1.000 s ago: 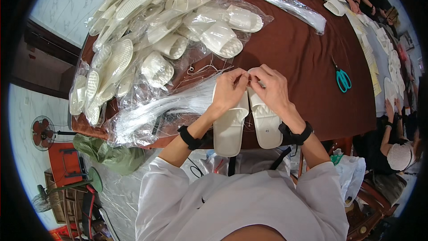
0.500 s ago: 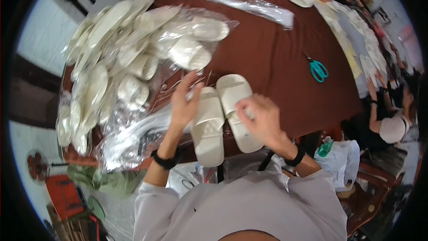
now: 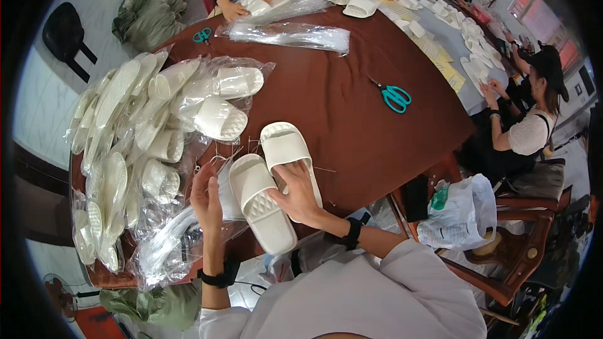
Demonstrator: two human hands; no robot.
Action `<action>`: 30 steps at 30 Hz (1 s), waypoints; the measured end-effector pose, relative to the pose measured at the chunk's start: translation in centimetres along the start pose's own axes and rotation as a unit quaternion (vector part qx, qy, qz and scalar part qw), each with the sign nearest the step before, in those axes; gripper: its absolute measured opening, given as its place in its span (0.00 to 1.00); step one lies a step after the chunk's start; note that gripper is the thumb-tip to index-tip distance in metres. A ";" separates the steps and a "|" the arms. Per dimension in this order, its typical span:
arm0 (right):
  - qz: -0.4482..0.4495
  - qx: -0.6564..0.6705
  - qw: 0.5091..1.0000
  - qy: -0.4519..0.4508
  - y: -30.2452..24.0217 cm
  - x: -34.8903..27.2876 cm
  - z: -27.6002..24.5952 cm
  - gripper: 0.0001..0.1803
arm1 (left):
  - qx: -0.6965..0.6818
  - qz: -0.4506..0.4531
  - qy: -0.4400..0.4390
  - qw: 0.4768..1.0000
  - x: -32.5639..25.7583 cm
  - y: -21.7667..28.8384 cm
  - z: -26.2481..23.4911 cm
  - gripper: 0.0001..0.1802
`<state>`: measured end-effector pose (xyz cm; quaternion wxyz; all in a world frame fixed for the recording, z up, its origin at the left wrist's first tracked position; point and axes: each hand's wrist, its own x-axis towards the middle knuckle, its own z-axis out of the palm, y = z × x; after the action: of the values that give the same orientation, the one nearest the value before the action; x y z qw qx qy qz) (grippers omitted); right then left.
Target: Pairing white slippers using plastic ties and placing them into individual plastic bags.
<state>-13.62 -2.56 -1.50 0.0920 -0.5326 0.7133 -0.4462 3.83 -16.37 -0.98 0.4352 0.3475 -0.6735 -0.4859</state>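
Observation:
A pair of white slippers (image 3: 271, 223) lies at the near edge of the brown-covered table, one slightly ahead of the other. My right hand (image 3: 298, 192) is on the pair, its fingers tucked at the strap of the farther slipper (image 3: 282, 139) and its thumb against the nearer one. Just left of the pair, my left hand (image 3: 206, 201) is raised with thumb and fingers apart, holding nothing. Beside and below it lies a stack of clear plastic bags (image 3: 164, 246). Thin white ties (image 3: 224, 156) are scattered beyond my left hand.
Bagged white slippers (image 3: 119, 132) pile up on the left. Teal scissors (image 3: 395, 98) lie to the right, another pair (image 3: 202, 36) at the far left. A long plastic bundle (image 3: 289, 37) lies farther back. Co-workers handle slippers at the far side and right. A white bag (image 3: 461, 213) stands on a chair.
My right hand has moved from above the right slipper into contact with the pair. The slippers have turned and drawn closer together. My left hand has come away from them. The view has shifted.

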 end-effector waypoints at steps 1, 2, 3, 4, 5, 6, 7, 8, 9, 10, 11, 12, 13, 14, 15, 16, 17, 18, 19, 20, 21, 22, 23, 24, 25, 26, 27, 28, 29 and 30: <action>0.015 0.069 0.997 0.022 0.3 -0.2 0.1 0.28 | 0.002 -0.010 0.011 1.000 -0.1 0.5 0.0 0.19; 0.030 0.138 0.989 0.044 0.6 -0.4 0.1 0.26 | 0.003 -0.020 0.020 1.000 -0.2 0.8 0.1 0.19; 0.010 0.116 0.989 0.095 1.1 -0.6 -0.2 0.23 | -0.005 -0.005 0.019 1.000 0.0 0.1 0.0 0.18; 0.008 0.116 0.989 0.096 0.9 -0.5 -1.0 0.23 | -0.006 -0.003 0.019 1.000 -0.1 0.3 -0.2 0.18; 0.073 0.287 0.950 0.100 0.4 -0.4 -2.5 0.23 | -0.007 -0.016 0.023 1.000 -0.1 0.6 -0.1 0.18; 0.135 0.449 0.878 0.100 0.3 -0.3 -4.1 0.22 | -0.009 -0.029 0.026 0.999 0.1 0.8 0.2 0.18; 0.106 0.418 0.897 0.097 0.8 -0.2 -6.2 0.19 | 0.004 -0.017 0.024 1.000 0.2 0.9 0.4 0.18; 0.047 0.393 0.913 0.096 -0.1 0.1 -9.1 0.19 | 0.006 -0.020 0.031 0.999 0.1 0.6 0.2 0.18; 0.081 0.384 0.910 0.131 1.2 0.3 -10.5 0.22 | 0.004 -0.020 0.029 0.999 -0.2 1.0 -0.3 0.18; -0.116 0.077 0.963 0.231 2.1 1.3 -12.2 0.23 | 0.008 -0.027 0.032 0.999 -0.6 0.8 -1.1 0.18; -0.039 0.078 0.979 0.187 4.7 0.7 -13.9 0.21 | 0.023 -0.014 0.040 0.999 -0.9 0.9 -1.2 0.18; -0.022 0.011 0.976 0.218 5.2 1.1 -16.0 0.21 | 0.009 -0.022 0.041 0.999 -1.0 0.1 -1.2 0.18; -0.007 -0.056 0.966 0.251 6.0 1.8 -18.8 0.20 | -0.001 -0.022 0.038 0.999 -0.9 0.3 -0.6 0.18; 0.055 -0.045 0.971 0.230 10.5 1.2 -22.2 0.19 | -0.013 -0.022 0.016 1.000 -0.5 0.2 0.0 0.18; 0.156 0.047 0.958 0.237 11.5 3.8 -24.8 0.18 | -0.023 -0.032 0.022 0.999 -0.8 0.1 0.1 0.18; 0.124 0.229 0.920 0.293 17.9 4.3 -27.9 0.17 | -0.008 -0.015 0.014 1.000 -0.9 0.6 0.4 0.18; 0.073 0.164 0.929 0.323 21.0 5.6 -29.6 0.16 | 0.002 -0.034 0.009 0.999 -0.8 0.9 0.8 0.18; 0.021 0.104 0.930 0.351 23.9 7.2 -30.5 0.16 | 0.002 -0.043 0.022 0.999 -1.1 0.6 0.5 0.18; 0.034 -0.023 0.939 0.340 28.5 8.1 -32.9 0.17 | 0.010 -0.049 0.021 0.999 -1.3 1.3 0.4 0.18; 0.045 -0.156 0.930 0.330 32.9 8.8 -35.1 0.19 | 0.013 -0.054 0.014 0.998 -1.2 1.8 0.4 0.18; 0.039 -0.149 0.934 0.322 35.9 10.0 -35.5 0.19 | 0.016 -0.056 0.026 0.998 -1.4 2.0 -0.2 0.18; 0.099 -0.203 0.927 0.299 38.3 11.1 -35.7 0.20 | 0.031 -0.064 0.026 0.997 -1.6 2.1 -0.8 0.18; 0.159 -0.258 0.912 0.276 40.3 12.2 -35.8 0.21 | 0.042 -0.071 0.022 0.996 -1.5 2.3 -1.4 0.18; 0.154 -0.260 0.912 0.278 42.2 12.9 -36.4 0.21 | 0.038 -0.069 0.025 0.997 -1.2 2.6 -1.8 0.18; 0.149 -0.269 0.909 0.283 43.8 13.4 -37.1 0.21 | 0.062 -0.061 0.000 0.996 -0.7 2.9 -2.2 0.19; 0.146 -0.274 0.906 0.287 44.5 13.9 -37.0 0.22 | 0.091 -0.053 -0.024 0.994 -0.1 3.3 -2.7 0.19; 0.144 -0.277 0.904 0.293 45.0 14.0 -37.2 0.22 | 0.103 -0.035 -0.043 0.993 0.6 3.2 -2.9 0.21; 0.154 -0.348 0.880 0.284 45.2 14.0 -36.6 0.23 | 0.102 -0.032 -0.046 0.993 1.5 3.2 -3.1 0.21; 0.166 -0.417 0.850 0.275 44.9 13.7 -36.2 0.24 | 0.106 -0.047 -0.087 0.989 2.5 3.3 -3.1 0.22; 0.150 -0.402 0.867 0.253 42.8 14.0 -33.0 0.25 | 0.124 -0.069 -0.117 0.983 3.1 3.9 -3.4 0.23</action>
<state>-68.48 4.93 -8.85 -0.2474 -0.2792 0.9010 -0.2214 5.58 -19.24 4.03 0.2725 0.3855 -0.7491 -0.4647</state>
